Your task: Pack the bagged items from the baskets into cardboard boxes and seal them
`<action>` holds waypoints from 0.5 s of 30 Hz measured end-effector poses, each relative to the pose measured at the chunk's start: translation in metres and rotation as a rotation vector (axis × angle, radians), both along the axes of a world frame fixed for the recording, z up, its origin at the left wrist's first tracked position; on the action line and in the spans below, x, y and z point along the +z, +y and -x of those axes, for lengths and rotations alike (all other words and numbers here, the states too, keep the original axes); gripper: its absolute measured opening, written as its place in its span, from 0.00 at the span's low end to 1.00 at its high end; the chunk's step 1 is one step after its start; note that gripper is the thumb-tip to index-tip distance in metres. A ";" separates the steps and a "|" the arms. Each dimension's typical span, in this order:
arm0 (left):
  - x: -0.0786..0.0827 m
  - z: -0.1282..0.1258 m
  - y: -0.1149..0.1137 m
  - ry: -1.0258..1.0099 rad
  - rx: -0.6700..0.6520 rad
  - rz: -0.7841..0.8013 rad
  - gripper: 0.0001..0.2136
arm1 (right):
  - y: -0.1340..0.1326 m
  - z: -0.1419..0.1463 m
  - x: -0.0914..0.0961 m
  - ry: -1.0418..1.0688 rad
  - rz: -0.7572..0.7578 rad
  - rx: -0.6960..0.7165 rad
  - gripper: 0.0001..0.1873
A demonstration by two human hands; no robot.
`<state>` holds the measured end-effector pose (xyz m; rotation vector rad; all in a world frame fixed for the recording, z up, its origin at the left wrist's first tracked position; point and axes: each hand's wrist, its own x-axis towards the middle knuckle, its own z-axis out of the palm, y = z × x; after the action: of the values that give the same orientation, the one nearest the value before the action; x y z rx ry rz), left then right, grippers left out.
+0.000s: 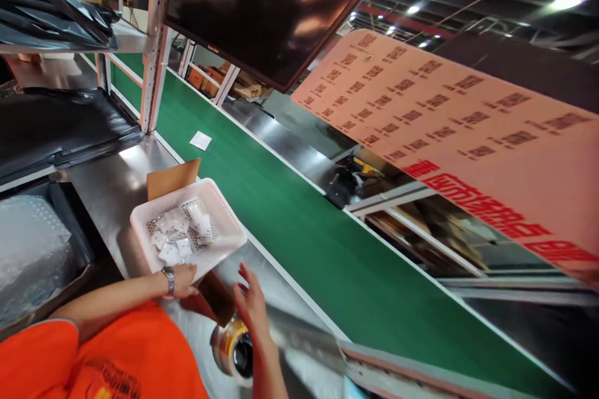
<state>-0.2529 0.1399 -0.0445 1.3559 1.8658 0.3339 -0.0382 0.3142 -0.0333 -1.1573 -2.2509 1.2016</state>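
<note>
Metal workbench [112, 177] alongside a green belt [299, 237], ceiling lamps beyond; one white packet [201, 140] lies alone on the belt.

Location: white basket [227, 235] over the bench, close to the belt edge, small white packets [175, 230] loose inside. Brown cardboard shows at its far side and near corner; cannot tell whether both parts are one box.

Left hand [186, 278], watch [169, 279] at the wrist: at the basket's near edge, fingers bent; cannot tell whether they pinch the rim. Right hand [250, 299]: fingers spread, apart from the basket, beside the open cardboard [213, 299]; tape roll [228, 343] next to its forearm.

Handling note (judgement): support the basket at two opposite edges and keep it level, as the loose packets could slide to one end. Best to keep the right forearm clear of the tape.

Writing: pink board [421, 131] carries rows of square codes, captions too small to read; large red Chinese characters below, "市场热点" legible among them. Screen [271, 12] has a tiny bezel mark, unreadable. Orange shirt [154, 343] print: unreadable.
</note>
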 end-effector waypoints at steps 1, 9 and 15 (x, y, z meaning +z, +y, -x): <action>0.001 -0.001 -0.006 -0.019 -0.056 0.012 0.28 | 0.000 0.019 -0.001 0.011 0.021 0.063 0.40; -0.014 0.056 -0.070 0.136 -0.160 -0.209 0.07 | 0.022 0.152 -0.025 -0.349 -0.079 0.178 0.51; -0.025 0.077 -0.063 -0.020 -0.174 -0.170 0.12 | 0.045 0.210 -0.026 -0.548 -0.109 0.272 0.57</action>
<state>-0.3302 0.0768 -0.0699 1.6118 1.7195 0.4218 -0.2478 0.3594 -0.0591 -1.2870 -2.9178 0.9088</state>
